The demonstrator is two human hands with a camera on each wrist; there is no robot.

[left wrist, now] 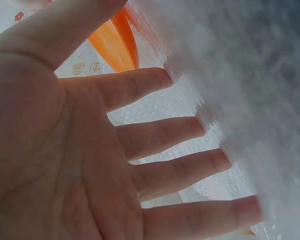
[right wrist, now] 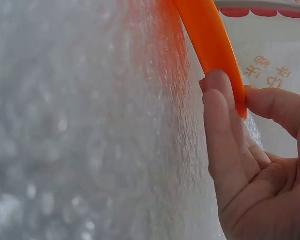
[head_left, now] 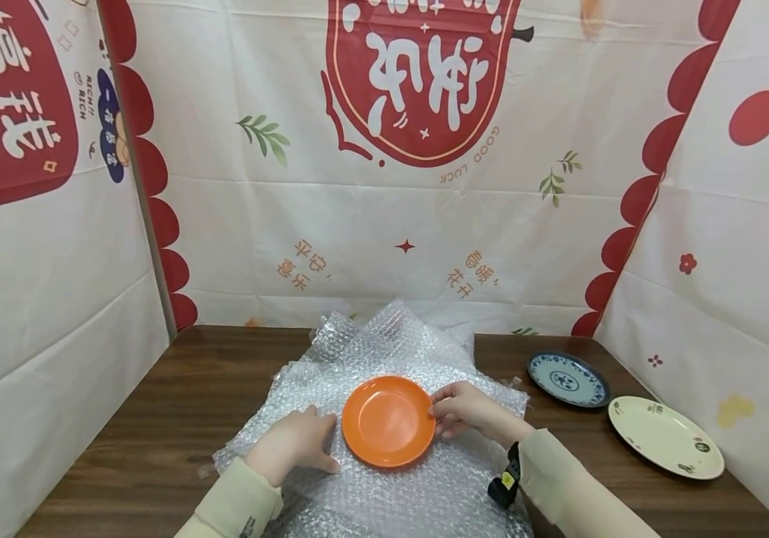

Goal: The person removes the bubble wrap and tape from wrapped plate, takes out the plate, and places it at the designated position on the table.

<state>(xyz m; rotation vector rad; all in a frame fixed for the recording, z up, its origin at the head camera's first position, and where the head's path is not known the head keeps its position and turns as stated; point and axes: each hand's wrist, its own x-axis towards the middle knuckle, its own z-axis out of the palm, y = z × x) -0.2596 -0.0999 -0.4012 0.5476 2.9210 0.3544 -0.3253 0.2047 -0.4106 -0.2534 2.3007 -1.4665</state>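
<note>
A round orange plate lies over a sheet of bubble wrap in the middle of the table. My right hand pinches the plate's right rim; in the right wrist view the thumb is on one face of the orange plate and the fingers are on the other. To the left of the plate, my left hand has its fingers spread and holds nothing. The left wrist view shows the straight fingertips of the left hand touching the bubble wrap, with the orange plate beyond the thumb.
On the right of the brown table are a blue-patterned plate and, nearer, a cream oval plate. Printed cloth hangs behind the table and along both sides. The bubble wrap reaches the back edge.
</note>
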